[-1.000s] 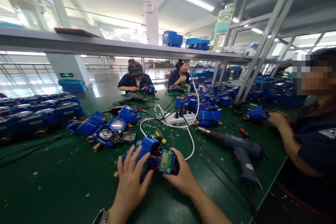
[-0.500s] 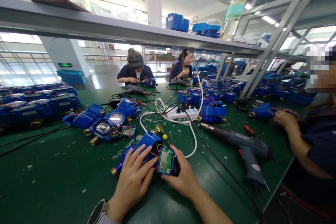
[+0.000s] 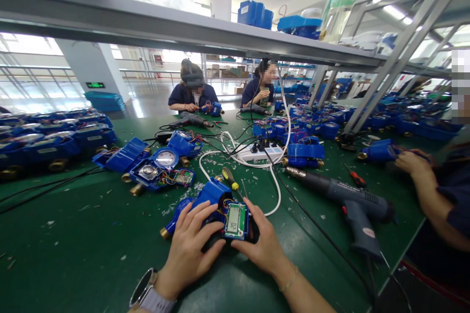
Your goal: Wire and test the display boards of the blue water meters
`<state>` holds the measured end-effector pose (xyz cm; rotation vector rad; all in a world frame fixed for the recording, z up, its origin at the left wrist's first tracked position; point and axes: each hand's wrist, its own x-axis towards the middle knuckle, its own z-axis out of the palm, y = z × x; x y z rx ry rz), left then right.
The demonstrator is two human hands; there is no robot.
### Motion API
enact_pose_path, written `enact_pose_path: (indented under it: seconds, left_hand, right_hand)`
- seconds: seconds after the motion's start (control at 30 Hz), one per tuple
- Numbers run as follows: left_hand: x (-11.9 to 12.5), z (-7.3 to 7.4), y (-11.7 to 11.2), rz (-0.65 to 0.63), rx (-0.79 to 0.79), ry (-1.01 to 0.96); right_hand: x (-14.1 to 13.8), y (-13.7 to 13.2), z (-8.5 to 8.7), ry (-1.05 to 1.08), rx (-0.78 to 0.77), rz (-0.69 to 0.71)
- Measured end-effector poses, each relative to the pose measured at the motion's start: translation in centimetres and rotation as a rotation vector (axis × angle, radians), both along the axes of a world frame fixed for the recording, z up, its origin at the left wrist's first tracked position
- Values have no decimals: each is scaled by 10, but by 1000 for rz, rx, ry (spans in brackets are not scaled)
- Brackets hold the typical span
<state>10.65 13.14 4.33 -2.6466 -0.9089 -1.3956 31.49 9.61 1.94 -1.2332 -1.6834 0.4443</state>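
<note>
A blue water meter (image 3: 213, 191) with a brass pipe end lies on the green table before me, its housing open and thin wires coming out. My left hand (image 3: 194, 244) is curved over the meter's near side, its fingertips reaching the left edge of an LCD display module (image 3: 236, 220). Thumb and fingers of my right hand (image 3: 265, 244) grip that module by its right side and lower edge. The module faces up with digits on its screen and a green circuit board around it. Just behind the meter lies a yellow-and-black screwdriver (image 3: 230, 178).
A heat gun (image 3: 352, 205) lies at right, its cord running toward me. Behind the meter are a white power strip (image 3: 261, 151) and looping cables. Opened meters (image 3: 150, 171) stand left. A shelf (image 3: 176, 24) spans overhead. Co-workers sit opposite, and another person's hands (image 3: 413, 161) work at right.
The view has shifted slightly, so the scene sits a little further right. Both hands stay at the meter and display module, which is turned slightly. The digits are still showing.
</note>
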Motion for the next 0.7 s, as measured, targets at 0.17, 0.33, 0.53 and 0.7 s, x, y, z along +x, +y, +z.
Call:
enact_pose_path:
  seconds: [0.17, 0.33, 0.53, 0.7]
  left_hand:
    - [1, 1, 0, -8, -4, -19]
    - [2, 1, -1, -8, 2, -35]
    - [2, 0, 0, -10, 7, -29]
    - [1, 0, 0, -16, 16, -27]
  right_hand:
    - [-2, -3, 0, 28, -13, -6]
    - [-5, -4, 0, 66, -70, -6]
    - [-6, -5, 1, 100, -139, -11]
    - [-7, -5, 2, 101, -150, -13]
